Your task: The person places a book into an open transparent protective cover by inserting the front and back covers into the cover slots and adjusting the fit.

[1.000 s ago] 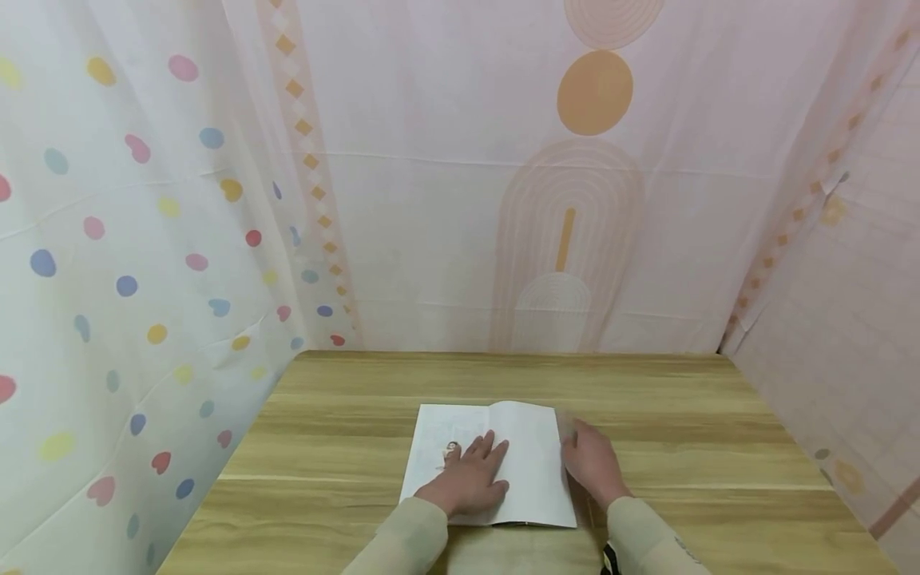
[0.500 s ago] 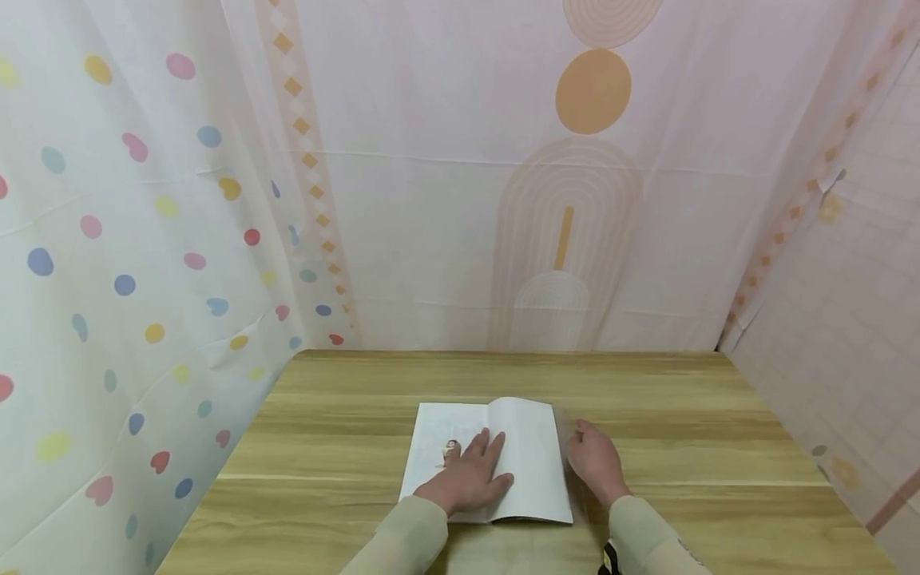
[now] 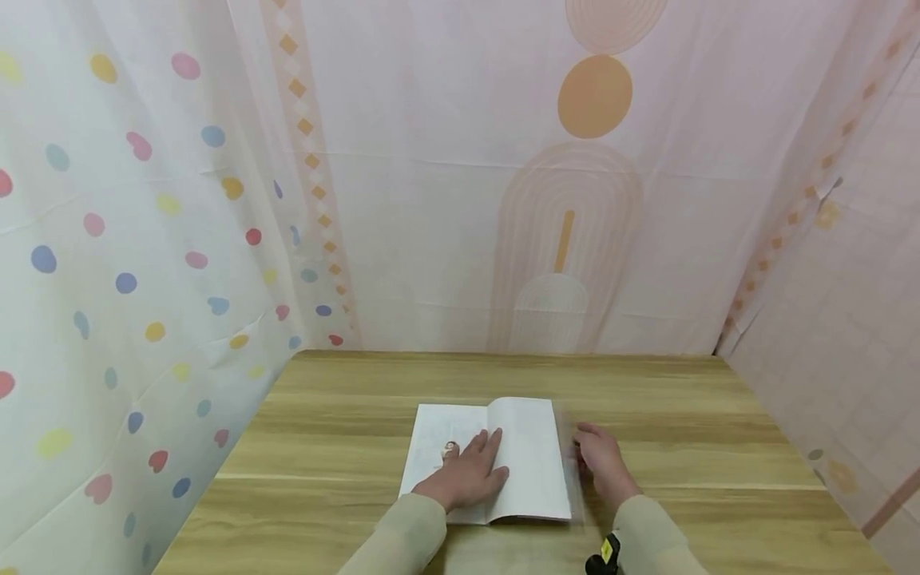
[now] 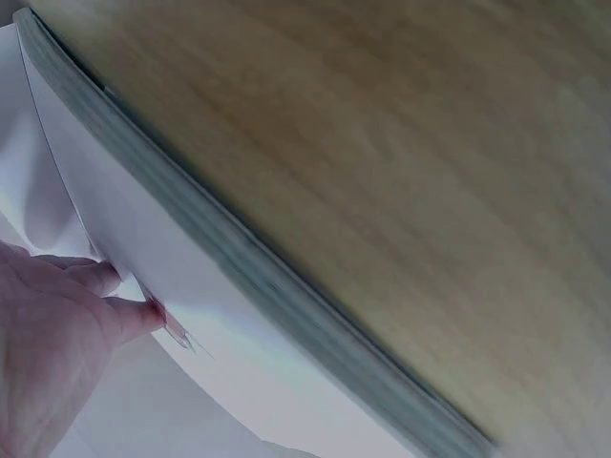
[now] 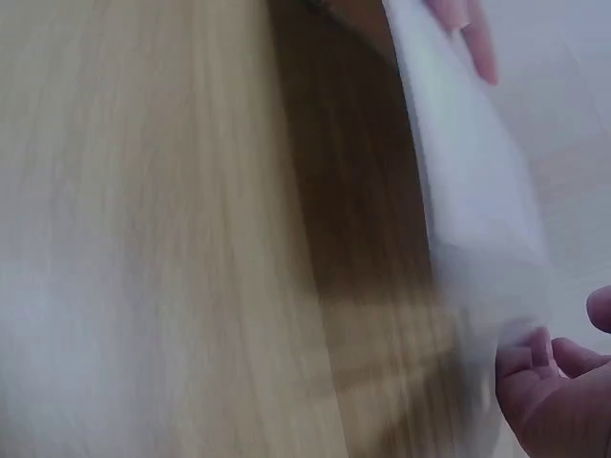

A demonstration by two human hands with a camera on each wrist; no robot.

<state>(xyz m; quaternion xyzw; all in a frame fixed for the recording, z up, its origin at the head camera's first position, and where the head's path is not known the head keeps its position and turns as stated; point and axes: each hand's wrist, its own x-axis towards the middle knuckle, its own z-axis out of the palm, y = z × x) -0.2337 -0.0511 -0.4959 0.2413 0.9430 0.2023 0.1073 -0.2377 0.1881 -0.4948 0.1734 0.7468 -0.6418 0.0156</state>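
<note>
An open book [image 3: 496, 459] lies near the worktop's [image 3: 345, 447] front edge. The left hand [image 3: 467, 475] rests flat on its left page, fingers straight. The right hand [image 3: 604, 463], fingers curled, touches the book's right edge; its grip is blurred.

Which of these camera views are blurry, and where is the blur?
Head view: mostly sharp, with motion blur only at the book's right edge beside the right hand. Left wrist view: page edges fairly clear, the table soft. Right wrist view: heavily smeared throughout, the lifted page a pale streak.
</note>
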